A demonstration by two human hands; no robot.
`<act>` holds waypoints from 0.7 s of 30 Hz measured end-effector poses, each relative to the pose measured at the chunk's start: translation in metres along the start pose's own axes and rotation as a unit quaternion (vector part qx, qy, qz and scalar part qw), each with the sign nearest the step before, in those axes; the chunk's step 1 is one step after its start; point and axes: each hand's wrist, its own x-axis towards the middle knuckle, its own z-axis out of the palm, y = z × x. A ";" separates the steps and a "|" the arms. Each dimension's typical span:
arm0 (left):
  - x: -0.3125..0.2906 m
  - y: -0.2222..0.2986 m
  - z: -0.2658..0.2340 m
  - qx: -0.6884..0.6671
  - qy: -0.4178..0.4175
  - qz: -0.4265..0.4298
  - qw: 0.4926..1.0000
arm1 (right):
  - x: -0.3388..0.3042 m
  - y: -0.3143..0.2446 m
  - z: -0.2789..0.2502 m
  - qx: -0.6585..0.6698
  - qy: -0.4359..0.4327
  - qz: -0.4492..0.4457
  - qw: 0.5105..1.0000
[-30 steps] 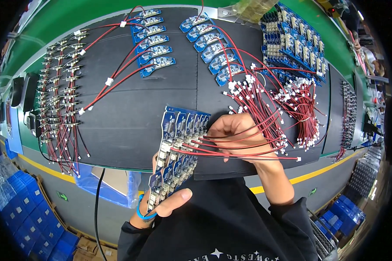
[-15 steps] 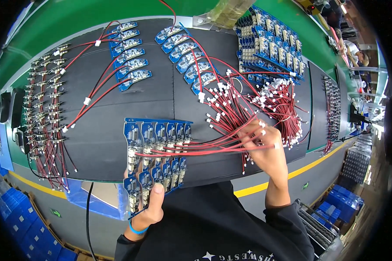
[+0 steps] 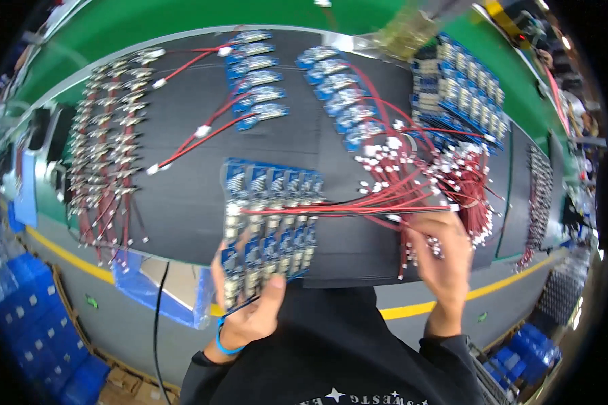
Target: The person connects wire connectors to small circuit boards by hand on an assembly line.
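Note:
My left hand (image 3: 246, 307) holds a blue panel of small circuit boards (image 3: 270, 223) by its near edge, thumb on top, tilted over the black mat (image 3: 182, 196). Several red and black wire leads (image 3: 331, 209) run across the panel's middle toward the right. My right hand (image 3: 442, 260) is closed on the far ends of those leads, at the near edge of a loose pile of red wires with white connectors (image 3: 439, 175). A blue band circles my left wrist.
Rows of small blue boards with red leads (image 3: 253, 77) lie at the back of the mat, more blue board panels (image 3: 463, 94) at the back right. Wired metal parts (image 3: 105, 148) line the left side. Blue crates (image 3: 27, 324) stand on the floor at left.
The view has swung left. My right hand has drawn the leads farther right, away from the panel. My left hand still holds the panel's near edge.

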 end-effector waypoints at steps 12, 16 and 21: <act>0.017 0.026 0.007 -0.130 -0.034 0.181 0.974 | 0.021 -0.084 0.026 0.240 -0.127 -0.067 0.960; 0.015 0.021 0.011 -0.150 -0.043 0.186 0.970 | 0.023 -0.088 0.034 0.290 -0.114 -0.012 0.950; 0.013 0.016 0.015 -0.174 -0.037 0.178 0.968 | 0.025 -0.088 0.037 0.310 -0.119 -0.010 0.943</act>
